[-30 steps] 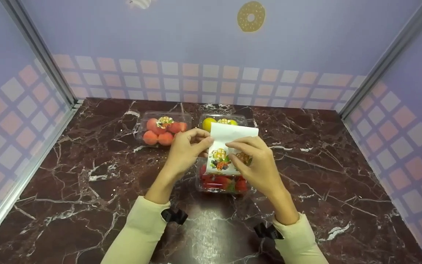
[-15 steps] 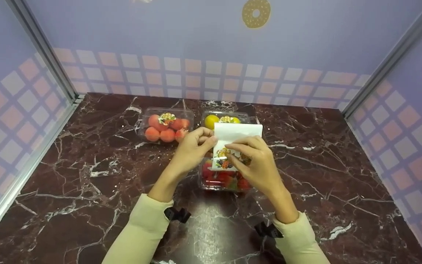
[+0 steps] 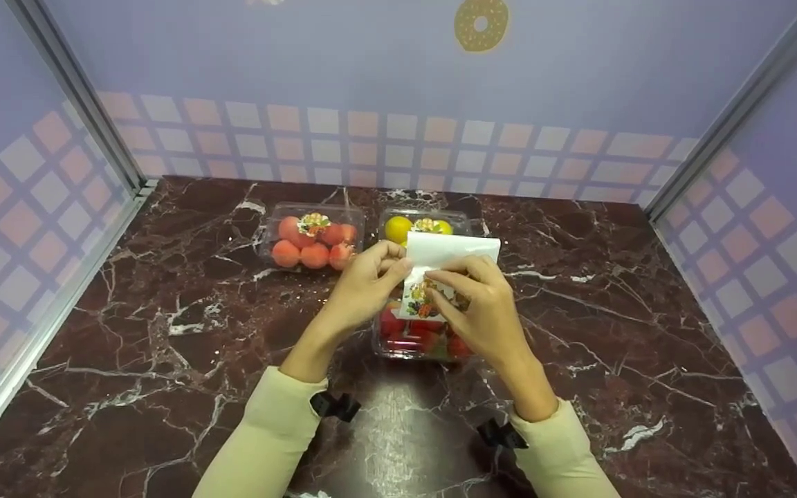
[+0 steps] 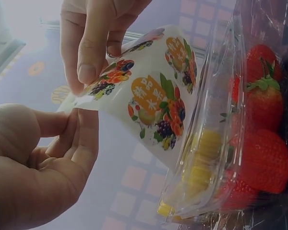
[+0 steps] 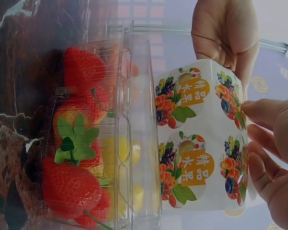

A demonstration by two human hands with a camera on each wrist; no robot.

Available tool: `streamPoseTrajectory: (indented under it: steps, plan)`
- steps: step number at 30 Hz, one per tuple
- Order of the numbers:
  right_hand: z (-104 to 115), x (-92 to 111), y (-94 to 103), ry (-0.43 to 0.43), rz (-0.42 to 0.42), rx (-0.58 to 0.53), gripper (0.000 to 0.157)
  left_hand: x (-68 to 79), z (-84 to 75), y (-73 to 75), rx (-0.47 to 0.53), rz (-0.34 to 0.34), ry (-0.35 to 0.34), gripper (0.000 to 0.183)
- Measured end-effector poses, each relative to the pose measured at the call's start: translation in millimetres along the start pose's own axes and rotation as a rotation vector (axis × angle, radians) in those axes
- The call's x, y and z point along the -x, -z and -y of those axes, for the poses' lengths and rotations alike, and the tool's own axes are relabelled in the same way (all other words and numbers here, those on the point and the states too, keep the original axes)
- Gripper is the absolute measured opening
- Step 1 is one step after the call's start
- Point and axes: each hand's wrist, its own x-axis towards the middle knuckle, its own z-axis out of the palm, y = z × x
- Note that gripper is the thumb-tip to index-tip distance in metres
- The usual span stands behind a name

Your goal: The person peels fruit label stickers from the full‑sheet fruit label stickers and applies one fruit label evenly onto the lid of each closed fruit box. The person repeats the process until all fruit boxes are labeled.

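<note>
My left hand (image 3: 371,283) pinches the left edge of a white sheet of fruit stickers (image 3: 450,245), held up above a clear box of strawberries (image 3: 416,339). Thumb and index finger of my right hand (image 3: 485,301) come together on the sheet's front, pinching at a sticker (image 3: 416,304); the palm hides part of the sheet. In the left wrist view the sheet (image 4: 125,108) bends under the right fingertips, showing several printed fruit stickers. From the right wrist, the strawberry box (image 5: 139,191) stands just beside the sheet, its lid closed.
Behind stand a clear box of peaches (image 3: 312,242) at left and one of yellow fruit (image 3: 398,228) partly hidden by the sheet. Both bear a fruit sticker on the lid. The dark marble tabletop (image 3: 163,401) is bordered by panel walls (image 3: 398,69).
Both hands have moved slightly right with the sheet. The sheet bends more, and the right fingers stay at the sticker. The boxes have not moved on the table.
</note>
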Motion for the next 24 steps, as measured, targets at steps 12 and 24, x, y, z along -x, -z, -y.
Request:
streamPoseTrajectory:
  steps: [12, 24]
  plan:
    - [0.9, 0.4, -2.7, 0.011, -0.063, 0.01, 0.017, 0.6, -0.5, -2.9, -0.016, -0.002, -0.047, 0.014]
    - [2.1, 0.1, -5.4, -0.002, -0.096, 0.007, 0.011, -0.3, 0.5, -4.3, 0.011, -0.04, -0.012, 0.015]
